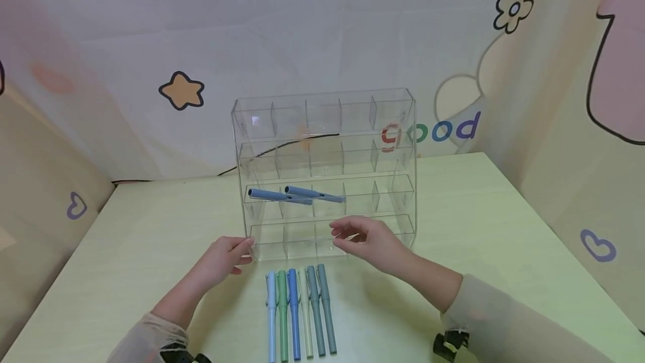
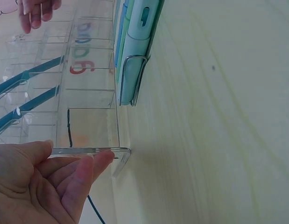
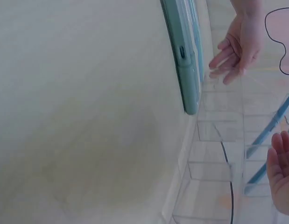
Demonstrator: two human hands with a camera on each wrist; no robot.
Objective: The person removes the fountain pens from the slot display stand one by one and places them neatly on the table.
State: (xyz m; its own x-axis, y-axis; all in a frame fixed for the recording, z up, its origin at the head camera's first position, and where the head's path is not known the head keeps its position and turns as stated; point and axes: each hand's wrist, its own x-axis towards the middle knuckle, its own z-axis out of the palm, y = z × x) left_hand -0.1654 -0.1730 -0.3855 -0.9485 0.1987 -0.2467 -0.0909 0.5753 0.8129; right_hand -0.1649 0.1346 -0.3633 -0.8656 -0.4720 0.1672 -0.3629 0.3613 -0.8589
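A clear acrylic tiered rack (image 1: 328, 164) with divided compartments stands upright on the table. My left hand (image 1: 228, 256) pinches the rack's lower left side edge; in the left wrist view the thumb lies on one face of the clear panel and the fingers on the other. My right hand (image 1: 375, 244) hovers before the lower tier, its fingers loosely bent and nothing in them. Two blue pens, one on the left (image 1: 274, 196) and one on the right (image 1: 313, 193), lie slanting across the second tier from the bottom, caps pointing left.
In front of the rack several capped pens lie side by side on the pale table (image 1: 151, 228): a light blue pen (image 1: 272, 315), a green pen (image 1: 283, 315), a bright blue pen (image 1: 294, 315), a pale green one and grey-blue ones. A printed cloth (image 1: 312, 43) hangs behind.
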